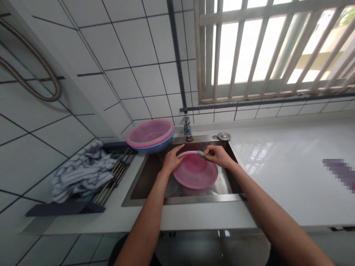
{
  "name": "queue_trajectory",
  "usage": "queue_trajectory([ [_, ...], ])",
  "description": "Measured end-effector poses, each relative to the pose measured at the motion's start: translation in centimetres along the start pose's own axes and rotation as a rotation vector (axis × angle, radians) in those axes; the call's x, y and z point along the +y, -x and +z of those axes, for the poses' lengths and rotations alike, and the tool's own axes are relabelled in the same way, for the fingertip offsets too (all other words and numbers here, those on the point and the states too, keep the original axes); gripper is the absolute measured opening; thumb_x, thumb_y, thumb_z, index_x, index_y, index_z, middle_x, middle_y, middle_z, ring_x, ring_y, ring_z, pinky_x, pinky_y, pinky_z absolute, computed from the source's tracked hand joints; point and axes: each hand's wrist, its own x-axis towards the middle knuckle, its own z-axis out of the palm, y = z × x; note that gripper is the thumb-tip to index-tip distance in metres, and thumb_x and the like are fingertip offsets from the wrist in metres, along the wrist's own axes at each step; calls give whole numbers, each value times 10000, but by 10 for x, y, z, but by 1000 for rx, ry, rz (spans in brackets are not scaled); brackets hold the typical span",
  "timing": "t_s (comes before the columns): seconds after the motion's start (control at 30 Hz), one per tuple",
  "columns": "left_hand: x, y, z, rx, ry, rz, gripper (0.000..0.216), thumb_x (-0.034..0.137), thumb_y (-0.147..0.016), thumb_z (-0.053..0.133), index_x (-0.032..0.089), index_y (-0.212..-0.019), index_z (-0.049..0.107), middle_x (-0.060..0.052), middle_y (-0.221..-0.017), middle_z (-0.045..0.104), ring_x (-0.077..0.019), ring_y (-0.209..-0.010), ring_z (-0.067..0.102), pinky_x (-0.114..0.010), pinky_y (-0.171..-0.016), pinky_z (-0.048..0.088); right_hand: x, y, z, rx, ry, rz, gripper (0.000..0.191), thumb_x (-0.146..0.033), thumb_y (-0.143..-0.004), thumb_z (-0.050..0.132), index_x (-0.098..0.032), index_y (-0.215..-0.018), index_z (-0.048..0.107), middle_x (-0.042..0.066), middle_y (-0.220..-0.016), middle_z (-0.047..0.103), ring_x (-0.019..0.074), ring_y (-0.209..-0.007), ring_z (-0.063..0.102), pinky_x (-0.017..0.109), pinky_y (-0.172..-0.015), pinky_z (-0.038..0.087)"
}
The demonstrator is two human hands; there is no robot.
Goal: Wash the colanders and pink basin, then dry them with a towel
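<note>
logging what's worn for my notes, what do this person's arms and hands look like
The bare left hand and bare right hand are ungloved, with no rings that I can make out. The bare left forearm and bare right forearm show no sleeve, watch or bracelet.

No legible text, brand, number or sign found. One small dark marking (206, 144) noted at the back of the metal sink (205, 200), toward its right side; characters too small to read.
</note>
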Motion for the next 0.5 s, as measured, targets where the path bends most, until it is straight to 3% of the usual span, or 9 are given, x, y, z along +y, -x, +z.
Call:
queue_trajectory([
  [0.2,3,-2,13,-115,12,26,661,327,-894,695,278,-1532,530,-32,-1565,550,-245,-1433,527,-390,-1228,392,-2,2,14,-114,42,-28,49,-206,-840,697,-190,-856,740,4,-823,750,151,-713,635,238,-681,446],
  [0.33,6,-3,16,-242,65,32,586,70,-852,543,267,-1387,684,-21,-1426,675,-206,-1345,611,-342,-1178,437,-2,2,18,-121,56,-36,44,-221,-865,715,-193,-876,747,6,-843,756,152,-725,641,237,-691,443],
  [0.5,19,-2,20,-280,7,-20,538,55,-868,512,282,-1292,752,-30,-1303,747,-219,-1230,689,-301,-1077,487,-11,-3,28,-70,175,-82,53,-156,-869,738,-203,-874,761,14,-840,751,156,-732,652,243,-696,441],
])
